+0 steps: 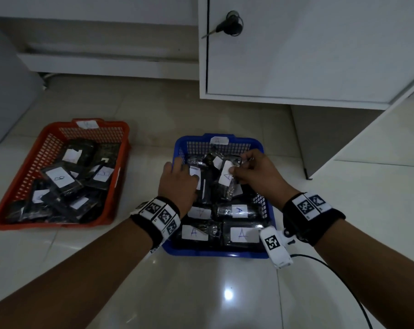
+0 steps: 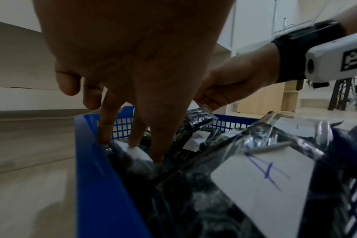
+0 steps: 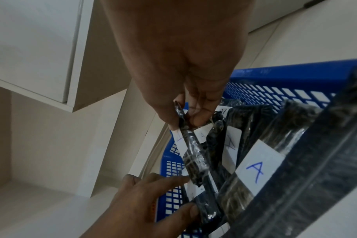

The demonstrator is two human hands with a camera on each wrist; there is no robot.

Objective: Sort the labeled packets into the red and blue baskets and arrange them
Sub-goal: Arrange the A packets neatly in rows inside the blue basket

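On the glossy pale tiled floor (image 1: 225,293) stand two perforated plastic baskets, well apart: a red basket (image 1: 30,167) at the left and a blue basket (image 1: 181,148) in front of the person. Both hold black, film-wrapped packets with white paper labels. The near rows in the blue basket lie flat, their labels reading a handwritten "A" (image 1: 241,235); the labels in the red basket are dimmer, and only one (image 1: 60,178) reads roughly as "B", the rest being too blurred or overlapped to read.

The right hand (image 1: 256,172) pinches the upper end of one labelled black packet (image 1: 227,179) between thumb and fingertips, holding it tilted over the far half of the blue basket; the right wrist view shows this packet (image 3: 190,154) edge-on, so its label is mostly hidden there. The left hand (image 1: 177,184) reaches into the left side of the basket with straight fingers (image 2: 106,125), their tips touching a packet (image 2: 132,154) by the wall; the hand covers most of that packet in the head view. Whether its thumb grips anything cannot be told.

A small paper tag sits on the far rim of each basket, its writing illegible. Behind stands a white cabinet (image 1: 320,55) with a key (image 1: 227,26) in its lock, its top cut off.
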